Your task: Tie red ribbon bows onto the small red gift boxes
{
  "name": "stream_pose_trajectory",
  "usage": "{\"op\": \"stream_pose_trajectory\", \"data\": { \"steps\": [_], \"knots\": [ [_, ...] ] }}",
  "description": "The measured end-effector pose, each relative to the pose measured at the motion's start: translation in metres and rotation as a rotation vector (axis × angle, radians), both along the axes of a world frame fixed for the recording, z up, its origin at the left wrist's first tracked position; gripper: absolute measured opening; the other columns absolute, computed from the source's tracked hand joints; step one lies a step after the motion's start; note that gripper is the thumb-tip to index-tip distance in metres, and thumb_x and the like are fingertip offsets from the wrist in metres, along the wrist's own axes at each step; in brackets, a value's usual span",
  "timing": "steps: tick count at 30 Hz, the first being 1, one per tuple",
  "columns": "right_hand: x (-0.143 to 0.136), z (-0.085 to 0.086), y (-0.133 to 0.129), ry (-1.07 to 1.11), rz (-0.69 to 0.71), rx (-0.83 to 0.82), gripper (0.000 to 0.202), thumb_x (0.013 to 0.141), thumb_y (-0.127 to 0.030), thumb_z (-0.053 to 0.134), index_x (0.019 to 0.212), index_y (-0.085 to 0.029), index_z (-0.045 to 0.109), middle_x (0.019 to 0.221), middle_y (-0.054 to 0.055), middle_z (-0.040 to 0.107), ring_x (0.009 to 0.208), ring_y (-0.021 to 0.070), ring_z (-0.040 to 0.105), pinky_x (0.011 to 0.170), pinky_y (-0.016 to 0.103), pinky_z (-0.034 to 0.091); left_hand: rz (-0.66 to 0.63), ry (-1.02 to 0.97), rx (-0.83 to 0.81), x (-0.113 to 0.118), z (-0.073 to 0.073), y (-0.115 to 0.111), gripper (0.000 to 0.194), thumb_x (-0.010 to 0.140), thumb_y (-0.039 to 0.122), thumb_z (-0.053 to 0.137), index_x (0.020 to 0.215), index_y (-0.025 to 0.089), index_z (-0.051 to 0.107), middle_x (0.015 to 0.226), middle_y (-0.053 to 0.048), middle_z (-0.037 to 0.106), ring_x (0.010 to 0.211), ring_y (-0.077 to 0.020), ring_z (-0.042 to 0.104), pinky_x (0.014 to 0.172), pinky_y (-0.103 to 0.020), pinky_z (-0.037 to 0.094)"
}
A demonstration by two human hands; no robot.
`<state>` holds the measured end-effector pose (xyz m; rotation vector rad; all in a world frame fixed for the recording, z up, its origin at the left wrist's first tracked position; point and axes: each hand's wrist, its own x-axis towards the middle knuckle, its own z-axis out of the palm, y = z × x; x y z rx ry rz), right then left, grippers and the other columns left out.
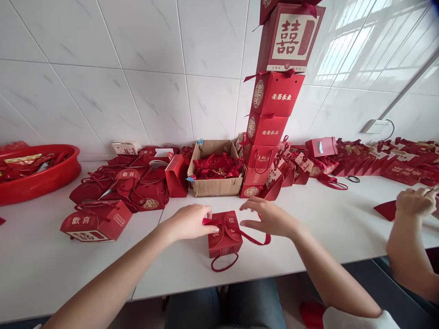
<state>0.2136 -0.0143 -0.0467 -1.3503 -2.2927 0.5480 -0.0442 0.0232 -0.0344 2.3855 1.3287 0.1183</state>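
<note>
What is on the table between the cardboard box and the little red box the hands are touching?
Nothing. In the head view, only bare white table lies between the cardboard box and the little red box.

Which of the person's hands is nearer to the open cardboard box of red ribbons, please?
Right. The right hand lies just before the cardboard box, near its right corner; the left hand sits slightly lower.

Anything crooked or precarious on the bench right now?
Yes: the tall stack of red paper gift boxes against the tiled wall leans, upper boxes skewed off those below. The small red ribbon-tied gift box between both hands sits upright.
</note>
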Motion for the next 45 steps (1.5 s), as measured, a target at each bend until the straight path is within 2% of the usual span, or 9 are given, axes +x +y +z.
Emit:
{"op": "stream_pose_trajectory", "data": {
  "steps": [3,7,12,16,21,35,40,43,45],
  "knots": [
    [-0.024,-0.011,0.005,0.032,0.157,0.056,0.057,0.079,-0.051,0.065,0.126,-0.02,0.058,0.133,0.014,0.055,0.118,0.0293,0.056,0.097,0.041,0.046,-0.028,0.037,-0.065,0.011,-0.006,-0.003,0.027,0.071,0.046,0.061,0.058,0.023,0.056,0.057,-0.001,0.058,0.05,-0.0181,0.048,0.047,-0.027,0.026],
    [-0.045,-0.031,0.01,0.035,0.289,0.048,0.067,0.084,-0.052,0.059,0.14,-0.017,0.045,0.146,0.016,0.042,0.135,0.0307,0.04,0.109,0.046,0.036,-0.045,-0.058,-0.054,0.016,-0.008,-0.004,0.018,0.072,0.031,0.055,0.057,0.022,0.052,0.06,0.0,0.058,0.055,-0.0183,0.051,0.051,-0.027,0.029],
    [-0.048,-0.05,0.009,0.079,0.228,0.029,0.07,0.084,-0.056,0.057,0.14,-0.015,0.044,0.146,0.018,0.042,0.137,0.0305,0.037,0.111,0.048,0.032,0.074,-0.126,-0.061,0.012,-0.012,-0.011,0.018,0.073,0.036,0.058,0.078,0.023,0.046,0.071,0.002,0.058,0.058,-0.017,0.051,0.053,-0.026,0.031],
    [-0.048,-0.055,0.006,0.066,0.161,0.007,0.072,0.085,-0.059,0.053,0.142,-0.016,0.042,0.148,0.016,0.038,0.139,0.034,0.031,0.112,0.056,0.026,0.039,-0.201,-0.06,0.012,-0.019,-0.019,0.019,0.082,0.033,0.047,0.068,0.022,0.04,0.069,0.001,0.054,0.058,-0.0157,0.047,0.055,-0.027,0.033],
    [-0.05,-0.058,0.005,0.042,0.141,0.056,0.069,0.084,-0.059,0.054,0.139,-0.018,0.045,0.143,0.014,0.047,0.133,0.0338,0.041,0.108,0.052,0.034,-0.02,-0.32,-0.128,0.016,-0.028,-0.028,0.022,0.084,0.027,0.043,0.064,0.021,0.038,0.07,0.001,0.05,0.058,-0.0139,0.043,0.055,-0.027,0.034],
    [-0.052,-0.065,0.004,0.075,0.119,0.084,0.07,0.084,-0.057,0.056,0.141,-0.019,0.042,0.142,0.015,0.048,0.131,0.0322,0.043,0.109,0.053,0.034,0.096,-0.329,-0.12,0.006,-0.045,-0.024,0.02,0.086,0.034,0.042,0.071,0.022,0.039,0.074,0.001,0.05,0.068,-0.017,0.049,0.065,-0.028,0.041],
    [-0.036,-0.072,-0.003,0.424,-0.137,0.119,0.066,0.084,-0.052,0.059,0.138,-0.018,0.04,0.142,0.017,0.047,0.134,0.0299,0.041,0.108,0.049,0.037,0.13,-0.336,-0.123,0.005,-0.048,-0.028,0.023,0.088,0.038,0.041,0.072,0.022,0.04,0.078,0.0,0.05,0.071,-0.0174,0.051,0.067,-0.028,0.042],
    [-0.021,-0.081,-0.015,0.553,-0.351,0.06,0.046,0.083,-0.049,0.061,0.118,-0.021,0.053,0.125,0.014,0.059,0.118,0.0275,0.055,0.098,0.044,0.045,0.135,-0.379,-0.113,0.004,-0.051,-0.03,0.024,0.088,0.038,0.043,0.072,0.022,0.04,0.079,0.001,0.049,0.071,-0.0164,0.051,0.07,-0.028,0.043],
    [-0.016,-0.086,-0.022,0.54,-0.361,-0.035,0.038,0.079,-0.049,0.066,0.102,-0.02,0.058,0.108,0.011,0.066,0.102,0.0254,0.061,0.09,0.04,0.049,0.141,-0.401,-0.091,0.003,-0.053,-0.03,0.023,0.088,0.037,0.044,0.072,0.022,0.04,0.08,0.001,0.048,0.071,-0.016,0.05,0.071,-0.028,0.043]
  ]
}}
